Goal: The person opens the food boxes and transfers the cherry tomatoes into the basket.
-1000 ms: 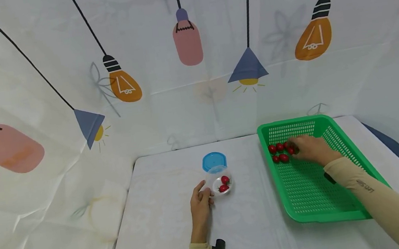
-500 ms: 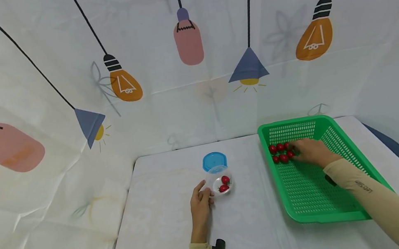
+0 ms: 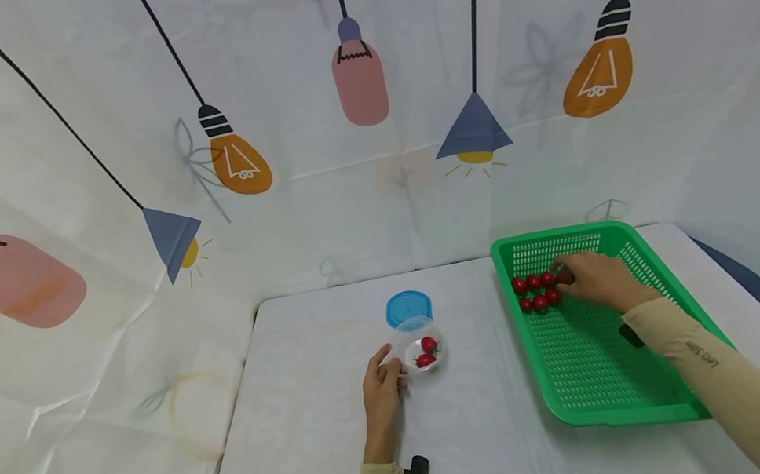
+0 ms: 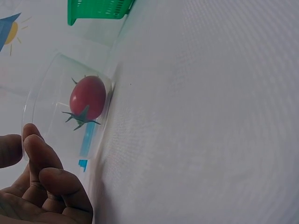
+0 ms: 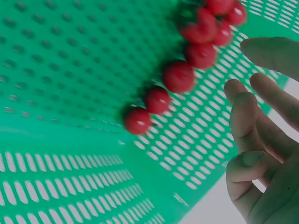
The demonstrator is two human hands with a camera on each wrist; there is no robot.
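My left hand [image 3: 382, 387] pinches the rim of a clear round plastic tub [image 4: 51, 93] between thumb and fingers. Inside the tub lie two red cherry tomatoes [image 3: 427, 359] with green stems; the left wrist view shows one of them large. My right hand [image 3: 599, 279] reaches into the green basket [image 3: 547, 382], over its far left part. Several cherry tomatoes [image 5: 178, 76] sit there in rows along the wall. In the right wrist view the right fingers [image 5: 243, 114] are spread beside the tomatoes, nothing between them. One dark red tomato [image 3: 565, 276] is partly hidden by that hand.
A blue lid [image 3: 408, 307] lies just behind the tub. The white-covered table [image 3: 303, 420] ends at a patterned curtain [image 3: 321, 220] at the back and left. The basket's raised rim surrounds the tomatoes at the right.
My right hand has shifted slightly away from a tomato it was touching, which now lies uncovered in the nearer row. The left hand and the tub have stayed in place.
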